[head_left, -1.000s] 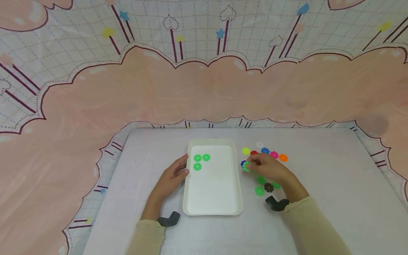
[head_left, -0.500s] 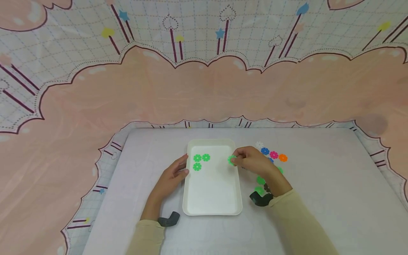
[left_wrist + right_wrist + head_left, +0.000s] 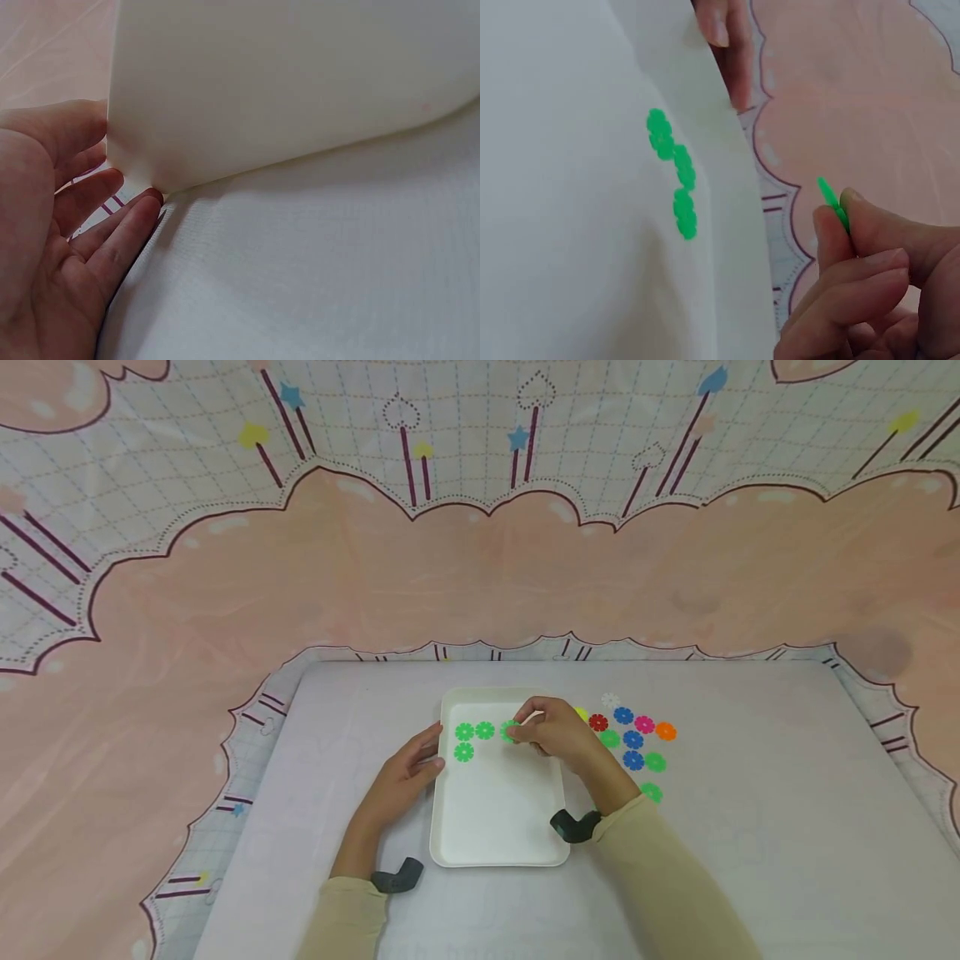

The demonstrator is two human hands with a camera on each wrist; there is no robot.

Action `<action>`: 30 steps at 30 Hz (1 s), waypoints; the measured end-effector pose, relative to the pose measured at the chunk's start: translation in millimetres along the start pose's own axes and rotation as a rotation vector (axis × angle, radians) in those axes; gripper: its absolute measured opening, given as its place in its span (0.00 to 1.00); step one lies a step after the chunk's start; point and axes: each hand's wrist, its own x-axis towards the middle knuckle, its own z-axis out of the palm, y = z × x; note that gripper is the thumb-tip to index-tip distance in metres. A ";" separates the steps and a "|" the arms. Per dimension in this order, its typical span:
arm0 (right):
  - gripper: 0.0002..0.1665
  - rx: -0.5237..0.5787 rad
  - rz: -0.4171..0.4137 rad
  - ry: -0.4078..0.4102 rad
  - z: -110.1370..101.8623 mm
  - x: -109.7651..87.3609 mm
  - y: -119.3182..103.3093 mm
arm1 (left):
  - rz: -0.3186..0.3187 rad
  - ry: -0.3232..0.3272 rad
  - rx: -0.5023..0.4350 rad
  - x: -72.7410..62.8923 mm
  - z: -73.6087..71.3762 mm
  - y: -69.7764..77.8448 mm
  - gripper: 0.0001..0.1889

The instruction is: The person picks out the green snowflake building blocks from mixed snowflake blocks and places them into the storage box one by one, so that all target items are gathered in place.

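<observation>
My right hand (image 3: 561,733) pinches a green flower-shaped plastic disc (image 3: 828,193) between thumb and forefinger, over the upper part of the white tray (image 3: 498,831). In the right wrist view the held disc is seen nearly edge-on. Inside the tray, near its upper left corner, lie three matching green discs (image 3: 464,752), two side by side and one below. At the tray's left side, my left hand (image 3: 402,779) rests with loosely extended fingers. The left wrist view shows its fingertips (image 3: 146,206) at the tray's outer wall (image 3: 247,142).
Right of the tray, loose discs are scattered on the white tabletop (image 3: 765,827): red (image 3: 597,722), pink (image 3: 644,724), orange (image 3: 666,731), several blue (image 3: 633,761) and several green (image 3: 655,762). The right forearm hides part of that area. A patterned cloth (image 3: 480,577) hangs behind.
My right hand has carried the green disc leftward from the loose discs, across the tray's right rim, to near the discs inside. The left hand and tray have stayed in place.
</observation>
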 end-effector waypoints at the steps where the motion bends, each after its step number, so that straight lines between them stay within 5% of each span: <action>1: 0.12 0.021 -0.001 0.001 2.7 1.6 0.6 | 0.001 -0.001 -0.001 -0.1 0.1 0.6 0.32; 10: 0.10 0.105 0.027 -0.015 21.9 12.5 5.2 | 0.007 0.005 -0.004 -0.1 -0.6 -2.5 0.31; 30: 0.13 -0.106 0.075 0.071 48.2 32.4 23.5 | 0.018 -0.003 -0.008 0.3 0.4 -1.1 0.32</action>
